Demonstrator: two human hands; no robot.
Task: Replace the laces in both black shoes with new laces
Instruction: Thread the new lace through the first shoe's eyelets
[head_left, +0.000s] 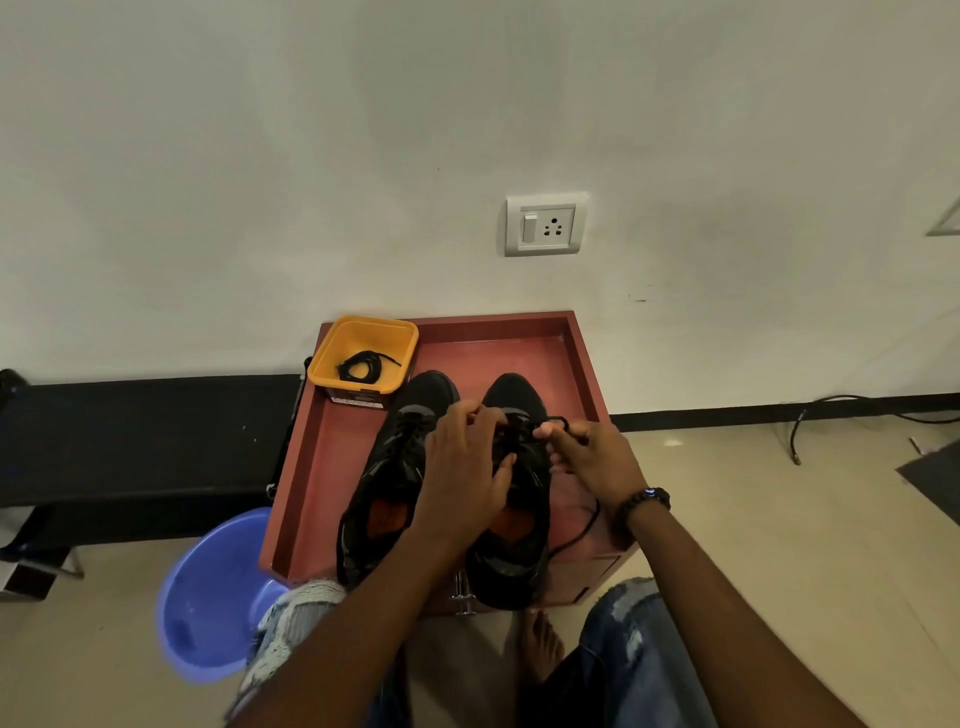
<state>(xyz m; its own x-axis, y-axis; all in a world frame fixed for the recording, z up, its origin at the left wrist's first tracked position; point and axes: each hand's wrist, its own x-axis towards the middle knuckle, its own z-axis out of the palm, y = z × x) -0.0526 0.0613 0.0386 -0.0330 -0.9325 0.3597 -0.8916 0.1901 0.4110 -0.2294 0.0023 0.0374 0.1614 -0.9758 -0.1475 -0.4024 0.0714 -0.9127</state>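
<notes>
Two black shoes (387, 483) with orange insoles stood side by side on the red counter (582, 364). Both the left hand (467, 467) and the right hand (592, 457) seemed to pinch a black lace (558, 420) over the right shoe (519, 540). A yellow tub (332, 358) behind held a coiled lace (361, 368).

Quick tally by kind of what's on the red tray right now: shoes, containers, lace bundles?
Black shoes: 2, left shoe and right shoe
Yellow container: 1
Coiled lace bundle, inside the container: 1
Total: 4, all on the red tray
</notes>
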